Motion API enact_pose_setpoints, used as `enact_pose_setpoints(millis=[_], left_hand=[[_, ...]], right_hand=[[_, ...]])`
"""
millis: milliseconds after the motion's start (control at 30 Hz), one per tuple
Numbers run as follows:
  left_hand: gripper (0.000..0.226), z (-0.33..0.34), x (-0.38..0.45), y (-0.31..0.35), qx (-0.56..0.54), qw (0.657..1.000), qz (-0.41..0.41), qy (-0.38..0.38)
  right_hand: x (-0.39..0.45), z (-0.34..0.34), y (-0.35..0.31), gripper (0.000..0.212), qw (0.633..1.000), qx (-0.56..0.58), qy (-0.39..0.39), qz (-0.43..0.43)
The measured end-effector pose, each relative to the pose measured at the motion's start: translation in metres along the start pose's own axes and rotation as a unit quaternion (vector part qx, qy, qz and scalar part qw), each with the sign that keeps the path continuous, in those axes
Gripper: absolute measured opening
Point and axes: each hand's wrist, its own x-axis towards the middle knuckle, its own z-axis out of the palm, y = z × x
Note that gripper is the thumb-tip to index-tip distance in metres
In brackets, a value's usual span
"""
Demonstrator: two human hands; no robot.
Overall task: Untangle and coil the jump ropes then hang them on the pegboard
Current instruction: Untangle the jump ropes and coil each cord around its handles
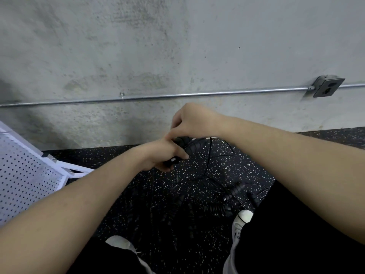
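Here, at centre: left hand (pixel 162 155) curled round black ribbed jump-rope handles (pixel 189 147), gripping them. Right hand (pixel 192 120) just above at twelve o'clock, fingertips pinching something at the handle tops, probably a thin cord, though hidden beneath the palm. Thin black cords (pixel 208 161) trailing down toward five o'clock into a tangle of more handles and rope (pixel 227 196) on the speckled floor (pixel 118 194), beside a white shoe (pixel 244 216). White pegboard (pixel 25 175) leaning at nine o'clock, well apart. Best done slowly: keep handles pinned together, draw one cord free at a time, avoid yanking knots tighter, form even loops before hanging.
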Motion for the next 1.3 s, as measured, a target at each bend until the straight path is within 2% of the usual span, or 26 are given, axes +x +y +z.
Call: enact_pose_setpoints(millis=[100,233,400,567,633,733,833,933,1033,1133,1233,1300], left_hand=[[0.012,0.005,0.004,-0.008,-0.062,0.998,-0.002,0.022],[0.021,-0.007,0.005,0.0,-0.243,0.968,0.027,0.054],[0.048,-0.021,0.011,0.009,-0.401,0.91,0.061,0.09],[0.059,-0.025,0.006,0.013,-0.389,0.907,0.133,0.088],[0.06,-0.025,0.001,0.014,-0.383,0.907,0.159,0.066],[0.063,-0.026,-0.01,0.017,-0.351,0.916,0.193,0.016],[0.069,-0.026,-0.02,0.021,-0.319,0.922,0.215,-0.036],[0.068,-0.027,-0.026,0.024,-0.326,0.918,0.213,-0.071],[0.056,-0.028,-0.029,0.027,-0.385,0.898,0.188,-0.101],[0.052,-0.022,-0.03,0.034,-0.447,0.876,0.165,-0.076],[0.072,-0.016,-0.026,0.037,-0.426,0.891,0.155,-0.008],[0.071,-0.011,-0.023,0.035,-0.415,0.897,0.147,0.028]], right_hand=[[-0.002,0.009,-0.003,0.022,1.0,0.004,-0.019,0.0],[-0.007,0.011,-0.002,0.04,0.997,0.072,0.006,0.034],[-0.009,0.011,-0.01,0.018,0.98,0.172,0.066,0.07],[-0.014,-0.004,-0.003,0.039,0.966,0.212,0.057,0.14],[-0.016,-0.009,0.001,0.047,0.958,0.233,0.04,0.161],[-0.023,-0.017,0.004,0.046,0.955,0.258,-0.032,0.142],[-0.031,-0.02,0.01,0.032,0.947,0.3,-0.068,0.095],[-0.034,-0.015,0.014,0.031,0.934,0.344,-0.053,0.078],[-0.031,-0.01,0.012,0.037,0.915,0.393,-0.007,0.093],[-0.028,-0.009,0.011,0.051,0.892,0.436,0.028,0.117],[-0.026,-0.008,0.011,0.05,0.89,0.435,0.04,0.132],[-0.026,-0.006,0.013,0.05,0.889,0.43,0.057,0.144]])
